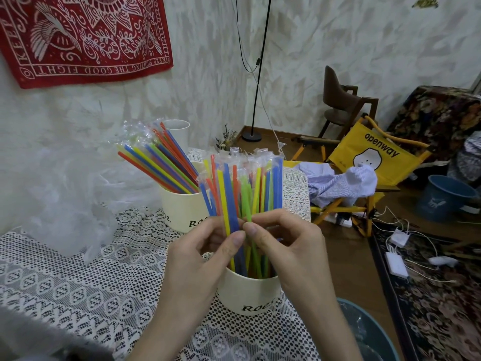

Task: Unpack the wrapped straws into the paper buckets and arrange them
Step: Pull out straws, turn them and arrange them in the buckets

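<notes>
A table covered with a white lace cloth is set against a pale textured wall, on which a red patterned cloth is hung. Two cream paper buckets are placed on the table. The far bucket is filled with wrapped straws that are leaned to the left, their clear wrapper ends fanned out at the top. The near bucket is stood close to the table's front edge, and a second bunch of wrapped straws in blue, yellow, green, orange and red is held upright in it. The left hand and the right hand are brought together above the near bucket, thumbs nearly touching, and the straws are pinched between their fingers at mid-length. A heap of clear plastic is seen on the table to the left. On the floor to the right, a yellow folding chair is draped with a striped shirt, and a blue bucket is set beyond it.
</notes>
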